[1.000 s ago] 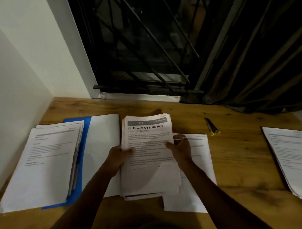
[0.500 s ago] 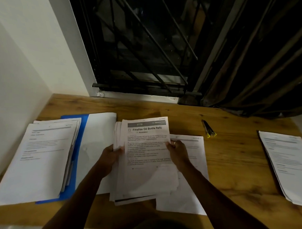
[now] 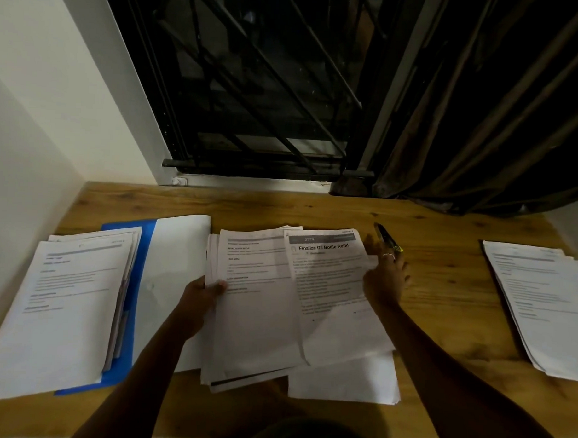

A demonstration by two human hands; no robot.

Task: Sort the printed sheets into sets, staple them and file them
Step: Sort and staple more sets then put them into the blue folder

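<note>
Right now, in the head view, the left hand point(image 3: 201, 301) is gripping the left edge of the middle stack point(image 3: 254, 322) of printed sheets, with its thumb lying on top of the paper. The right hand point(image 3: 385, 278) is pinching the right edge of the top sheet point(image 3: 328, 285), the one headed "Finalize Oil Bottle Refill". A ring is showing on one of its fingers. The top sheet is lying slanted, partly over the middle stack and partly past it toward the right hand. A plain white sheet point(image 3: 344, 381) is peeking out from under it, just below the right wrist.

Just past the right hand's fingers, a small black and yellow thing point(image 3: 387, 238) is lying on the wooden table point(image 3: 442, 306); I cannot tell what it is. Well off to the right of that hand, another pile point(image 3: 540, 303) of sheets is resting.

Left of the left hand, a blue folder point(image 3: 128, 311) is lying open. A white page point(image 3: 174, 264) is sitting right beside the hand, and a thick left pile point(image 3: 58, 309) is lying farther out on the folder.
</note>
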